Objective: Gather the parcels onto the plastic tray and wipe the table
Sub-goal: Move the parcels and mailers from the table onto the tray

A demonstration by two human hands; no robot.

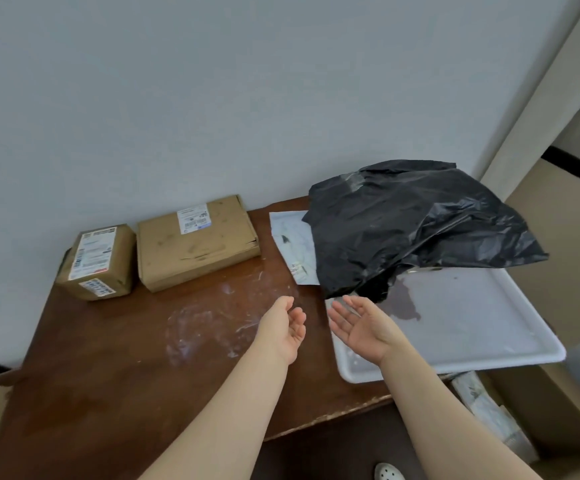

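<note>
Two brown cardboard parcels stand at the back left of the brown table (108, 368): a small one (96, 263) and a larger flat one (196, 242). A big black plastic-wrapped parcel (416, 226) lies at the back right, partly over the white plastic tray (482, 327) and partly over a flat white mailer (295, 247). My left hand (286, 327) and my right hand (363, 327) hover palms facing each other just in front of the black parcel, fingers relaxed, holding nothing. The right hand is over the tray's left edge.
White smears (208, 327) mark the table's middle. The tray overhangs the table's right edge. A cardboard box (558, 420) with paper packets stands on the floor at the right. The wall (212, 98) runs right behind the table. A white shoe (389, 472) shows below.
</note>
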